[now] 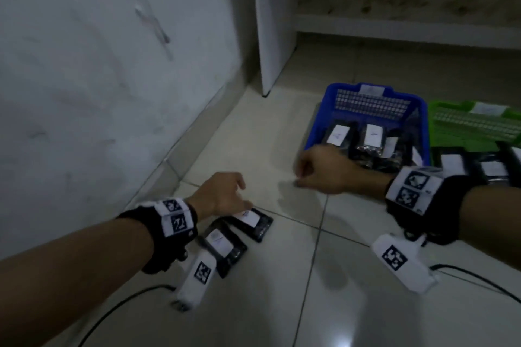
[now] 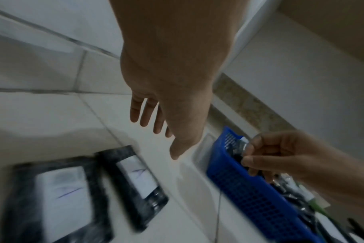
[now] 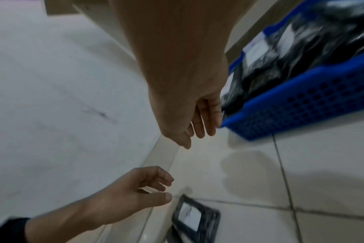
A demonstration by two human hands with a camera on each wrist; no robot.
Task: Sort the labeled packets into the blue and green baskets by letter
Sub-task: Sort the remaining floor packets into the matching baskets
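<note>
Where the floor meets the wall: pale glossy tiles with thin dark grout lines run up to a scuffed white wall; a white cabinet panel stands at the corner, and a low speckled shelf edge runs behind the baskets.
Baskets: blue basket and green basket sit side by side on the floor, touching or nearly so; both are perforated plastic with a small white tag on the far rim.
Packets sorted: several black glossy packets with white labels lie in the blue basket; more lie in front of the green one.
Packets on floor: far packet and near packet lie flat, just beside each other, well apart from the baskets.
Left hand: empty, fingers relaxed and slightly spread, hovering over the far packet; contact cannot be told.
Right hand: empty, fingers loosely curled, at the blue basket's near left corner.
Hard to read: label letters are blurred scribbles; the green basket is cut off at the frame edge and partly hidden by the right wrist.
Wrists: black straps carrying white marker blocks; dark cables trail on the tiles.
</note>
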